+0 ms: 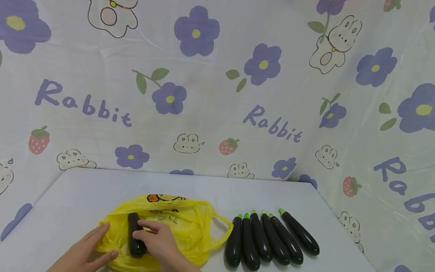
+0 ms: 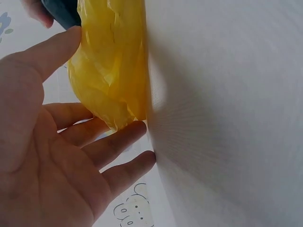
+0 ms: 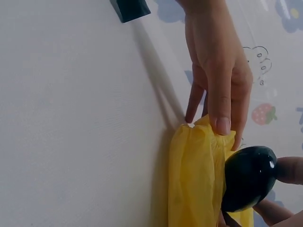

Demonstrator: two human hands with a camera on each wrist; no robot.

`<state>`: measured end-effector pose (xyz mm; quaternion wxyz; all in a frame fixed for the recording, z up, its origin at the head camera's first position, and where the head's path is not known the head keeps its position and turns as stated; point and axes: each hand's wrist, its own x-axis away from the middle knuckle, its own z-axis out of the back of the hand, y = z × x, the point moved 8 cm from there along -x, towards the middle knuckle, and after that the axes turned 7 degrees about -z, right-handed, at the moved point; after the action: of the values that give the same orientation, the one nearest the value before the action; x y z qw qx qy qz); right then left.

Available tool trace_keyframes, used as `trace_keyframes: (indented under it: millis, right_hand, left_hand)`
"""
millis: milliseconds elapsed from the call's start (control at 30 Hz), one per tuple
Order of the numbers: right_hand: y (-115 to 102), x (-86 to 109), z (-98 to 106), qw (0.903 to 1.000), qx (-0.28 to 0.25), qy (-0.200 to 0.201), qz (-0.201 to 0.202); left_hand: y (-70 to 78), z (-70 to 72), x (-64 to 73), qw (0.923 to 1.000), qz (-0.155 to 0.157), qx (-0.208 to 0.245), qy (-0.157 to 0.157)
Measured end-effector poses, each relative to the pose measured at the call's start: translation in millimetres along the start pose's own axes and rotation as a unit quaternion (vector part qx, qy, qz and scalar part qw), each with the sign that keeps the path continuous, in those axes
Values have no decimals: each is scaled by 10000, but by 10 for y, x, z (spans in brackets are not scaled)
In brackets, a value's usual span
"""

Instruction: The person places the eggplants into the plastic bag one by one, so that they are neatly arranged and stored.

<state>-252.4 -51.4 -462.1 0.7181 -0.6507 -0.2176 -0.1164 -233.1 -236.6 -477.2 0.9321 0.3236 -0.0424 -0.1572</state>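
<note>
A yellow plastic bag (image 1: 183, 234) lies spread on the table, with a dark glossy eggplant (image 1: 136, 241) on it. My right hand (image 1: 161, 241) pinches this eggplant from its right side, thumb and fingers against the skin; in the right wrist view the rounded end of the eggplant (image 3: 251, 177) sticks out past the bag (image 3: 194, 175). At the bag's left edge is my left hand (image 1: 86, 251), its fingers extended. The left wrist view has the thumb and fingers of this hand (image 2: 61, 142) touching the bag (image 2: 111, 61) on either side.
Several eggplants (image 1: 261, 241) with green stem ends lie in a row to the right of the bag. One bag handle (image 1: 222, 238) loops out close to the leftmost of them. Behind the white table (image 1: 112, 185) hangs a cloth (image 1: 210, 124) printed with rabbits and flowers.
</note>
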Motion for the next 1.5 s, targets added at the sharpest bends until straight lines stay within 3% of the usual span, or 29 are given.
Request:
trace_keyframes:
  millis: [200,533,767,1000,1233,1500]
  right_hand:
    - [14,-31,-110,9989,-262,-372,-120]
    - [-11,-84,-206,9950,-278,-964,13]
    - [-18,-136,-192,9952,191,-891,364]
    - [-23,-139,-227,9919,384,-1086,542]
    - [1,-167,-195,9950,541,-450,715]
    - [24,-142,-241,9911,701,-593,967]
  left_hand:
    - [9,7,15,10000,-86,39,-22]
    - [23,4,30,9998,-155,128,-49]
    - [25,-1,20,9996,-280,82,-31]
    - [46,12,48,9975,-677,-3,194]
    - [76,19,56,9950,-951,6,289]
    - [100,19,62,9943,-1017,-122,311]
